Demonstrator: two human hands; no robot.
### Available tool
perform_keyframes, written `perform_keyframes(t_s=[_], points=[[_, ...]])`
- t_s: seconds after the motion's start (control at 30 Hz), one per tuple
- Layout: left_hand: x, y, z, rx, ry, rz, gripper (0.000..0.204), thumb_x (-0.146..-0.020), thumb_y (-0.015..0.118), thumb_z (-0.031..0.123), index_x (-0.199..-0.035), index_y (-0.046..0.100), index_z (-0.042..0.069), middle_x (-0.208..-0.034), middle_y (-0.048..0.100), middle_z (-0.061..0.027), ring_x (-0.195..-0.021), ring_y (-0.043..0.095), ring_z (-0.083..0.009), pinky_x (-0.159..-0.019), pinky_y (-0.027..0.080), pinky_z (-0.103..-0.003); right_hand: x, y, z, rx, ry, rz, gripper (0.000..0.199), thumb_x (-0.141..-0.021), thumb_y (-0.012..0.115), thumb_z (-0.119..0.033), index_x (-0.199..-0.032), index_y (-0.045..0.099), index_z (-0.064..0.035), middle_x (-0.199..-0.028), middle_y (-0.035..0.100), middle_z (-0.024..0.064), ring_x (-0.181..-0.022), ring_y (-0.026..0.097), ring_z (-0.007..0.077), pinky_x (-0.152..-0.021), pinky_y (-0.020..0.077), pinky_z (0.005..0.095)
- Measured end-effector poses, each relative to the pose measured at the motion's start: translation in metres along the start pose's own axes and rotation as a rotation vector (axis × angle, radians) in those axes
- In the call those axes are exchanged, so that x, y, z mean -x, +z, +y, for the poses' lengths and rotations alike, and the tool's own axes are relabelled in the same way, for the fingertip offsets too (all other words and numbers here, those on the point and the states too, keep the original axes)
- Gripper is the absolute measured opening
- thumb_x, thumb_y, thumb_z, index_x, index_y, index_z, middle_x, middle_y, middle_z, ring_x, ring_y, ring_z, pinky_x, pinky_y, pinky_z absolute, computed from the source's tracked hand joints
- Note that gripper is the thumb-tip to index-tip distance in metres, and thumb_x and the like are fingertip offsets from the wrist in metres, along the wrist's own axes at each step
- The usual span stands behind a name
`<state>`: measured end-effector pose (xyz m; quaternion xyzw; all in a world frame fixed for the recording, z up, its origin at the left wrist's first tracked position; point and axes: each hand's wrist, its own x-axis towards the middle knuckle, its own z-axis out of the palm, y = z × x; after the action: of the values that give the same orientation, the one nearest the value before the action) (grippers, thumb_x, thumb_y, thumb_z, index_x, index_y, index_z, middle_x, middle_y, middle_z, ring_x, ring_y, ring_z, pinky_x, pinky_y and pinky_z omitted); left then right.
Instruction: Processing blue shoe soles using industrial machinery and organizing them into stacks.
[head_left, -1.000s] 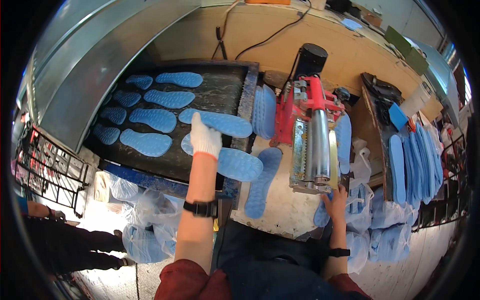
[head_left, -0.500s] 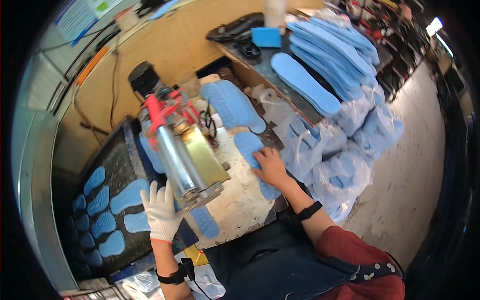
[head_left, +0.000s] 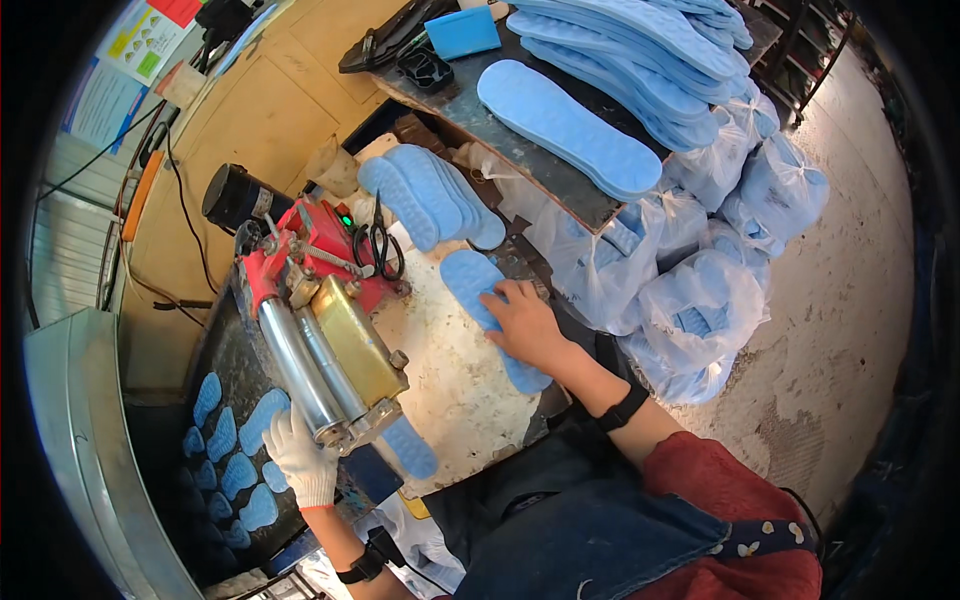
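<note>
My bare right hand [head_left: 525, 325] lies across a light blue insole [head_left: 470, 280] on a worn white board [head_left: 460, 390], its thumb and fingers apart on the insole's surface. On my left hand [head_left: 300, 460] is a white knitted glove. Its fingers stretch out beside the lower end of a machine's silver cylinder [head_left: 295, 360], overlapping the edge of a blue insole [head_left: 263, 418] on the dark surface. I see nothing held in the glove; its thumb is partly hidden. Below the machine head, another insole [head_left: 410, 448] sticks out onto the board.
Bumpy blue insoles [head_left: 425, 195] are stacked behind the board. More insoles [head_left: 240, 475] lie at left. A dark table [head_left: 590, 205] at the upper right bears a large pile of blue insoles [head_left: 620, 60]. Clear plastic bags [head_left: 700, 310] of insoles sit on the floor below it.
The whole view has shifted. My gloved left hand has moved slightly leftward, its fingers less spread. My right hand remains on the same insole.
</note>
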<state>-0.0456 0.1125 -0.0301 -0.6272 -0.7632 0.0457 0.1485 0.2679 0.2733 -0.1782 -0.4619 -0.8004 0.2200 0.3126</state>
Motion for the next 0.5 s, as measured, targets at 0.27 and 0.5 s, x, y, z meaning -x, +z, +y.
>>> perform_keyframes(t_s=[0.27,0.5], points=[[0.023,-0.022,0.027,0.466,-0.264,0.142,0.054,-0.079,0.058,0.007,-0.131,0.044,-0.003,-0.130,0.047,-0.0198,-0.124,0.042,-0.0360,-0.105,0.030,-0.041,-0.010,0.000,-0.007,-0.129,0.090,0.227,0.042,-0.073,0.073,-0.016,-0.111,0.058,-0.0050,-0.109,0.055,0.0149,-0.102,0.052,0.0334,-0.084,0.0463,0.0409],[0.031,-0.039,0.051,0.680,-0.466,0.241,0.045,-0.085,0.049,0.001,-0.129,0.046,-0.005,-0.129,0.049,-0.0177,-0.121,0.045,-0.0281,-0.104,0.031,-0.035,-0.141,0.072,-0.047,-0.858,0.314,-0.034,0.028,-0.090,0.056,-0.030,-0.096,0.058,-0.0022,-0.083,0.064,0.0198,-0.079,0.061,0.0392,-0.071,0.0470,0.0439]])
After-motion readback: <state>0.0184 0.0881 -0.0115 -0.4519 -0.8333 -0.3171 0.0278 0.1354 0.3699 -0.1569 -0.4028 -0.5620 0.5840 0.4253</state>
